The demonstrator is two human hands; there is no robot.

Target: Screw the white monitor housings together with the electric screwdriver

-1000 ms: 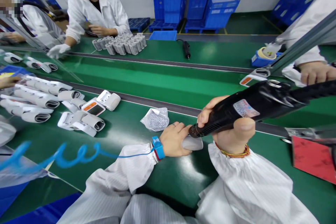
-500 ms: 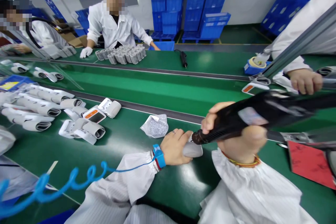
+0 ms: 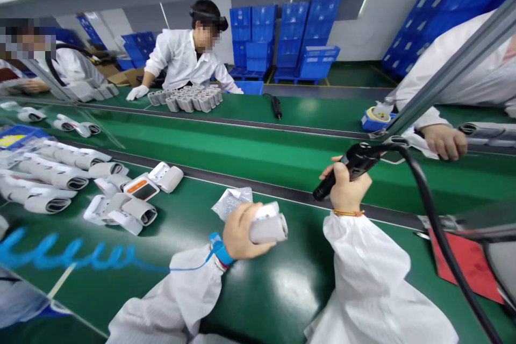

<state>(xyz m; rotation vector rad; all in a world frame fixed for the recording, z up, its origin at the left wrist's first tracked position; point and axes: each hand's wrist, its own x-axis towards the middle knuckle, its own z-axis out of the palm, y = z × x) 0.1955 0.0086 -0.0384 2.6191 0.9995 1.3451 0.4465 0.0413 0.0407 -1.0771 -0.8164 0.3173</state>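
My left hand (image 3: 241,232), with a blue wrist strap, is closed around a wrist blood pressure monitor (image 3: 269,226). The monitor's grey rolled cuff faces right and its white casing is on top. My right hand (image 3: 350,187) grips a black electric screwdriver (image 3: 325,187), whose tip points down to the left, apart from the monitor. A thick black cable (image 3: 433,209) runs from the tool's back end down the right side. Just beyond my left hand lies a clear plastic bag (image 3: 231,201) of small metal screws, partly hidden by the hand.
More monitors (image 3: 139,188) with rolled cuffs lie on the green bench at left, near a blue tray (image 3: 20,137). A red sheet (image 3: 467,263) lies at right. A sunken green strip (image 3: 242,142) separates the benches. Opposite, a co-worker (image 3: 181,59) stands behind grouped grey cuffs (image 3: 189,98).
The screwdriver has lifted off the monitor and moved away, up and forward, in my right hand. My left hand has turned the monitor and shifted left, partly covering the screw bag.
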